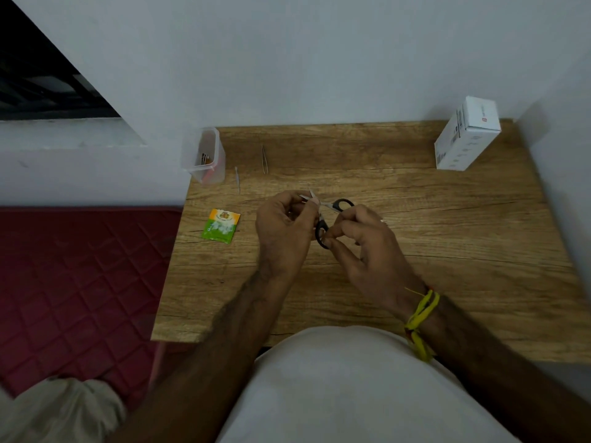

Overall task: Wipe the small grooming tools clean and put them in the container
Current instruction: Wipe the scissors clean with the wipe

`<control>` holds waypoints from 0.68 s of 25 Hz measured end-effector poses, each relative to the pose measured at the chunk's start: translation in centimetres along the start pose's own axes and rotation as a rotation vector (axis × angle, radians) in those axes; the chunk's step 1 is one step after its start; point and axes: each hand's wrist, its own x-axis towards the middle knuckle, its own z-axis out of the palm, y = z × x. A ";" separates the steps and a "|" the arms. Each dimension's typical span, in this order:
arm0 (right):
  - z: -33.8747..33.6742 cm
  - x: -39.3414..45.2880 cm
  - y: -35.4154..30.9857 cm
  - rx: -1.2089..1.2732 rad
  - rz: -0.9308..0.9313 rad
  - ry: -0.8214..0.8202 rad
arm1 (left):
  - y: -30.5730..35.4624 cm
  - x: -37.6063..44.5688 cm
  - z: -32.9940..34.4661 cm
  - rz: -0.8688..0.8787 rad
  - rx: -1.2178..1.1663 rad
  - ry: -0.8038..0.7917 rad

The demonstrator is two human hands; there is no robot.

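Centrally, small black-handled scissors (332, 215) hung above the wooden table (415, 225), blades pinched in the left hand (284, 228), one handle loop pinched by the right hand (364, 244). Farther left lay tweezers (264, 158), a thin metal tool (237, 179) and a green sachet (221, 226). A clear container (204, 156) stood at the corner, a white box (465, 134) opposite, against pale walls; a red quilted mat (80, 276) lay alongside.

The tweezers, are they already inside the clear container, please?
No, the tweezers lie on the table, right of the clear container.
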 end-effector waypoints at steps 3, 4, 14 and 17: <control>0.1 0.0 -0.1 -0.094 -0.094 -0.034 | -0.2 0.5 -0.8 -0.016 0.020 -0.012; -0.1 0.0 -0.2 -0.142 -0.136 -0.047 | -0.3 0.7 -1.2 -0.007 0.041 -0.031; -1.0 1.8 -1.1 -0.547 -0.528 -0.127 | 0.6 1.8 -2.7 -0.010 -0.013 -0.201; -1.4 1.9 -1.4 -0.699 -0.652 -0.129 | 0.7 2.0 -3.0 -0.026 0.004 -0.282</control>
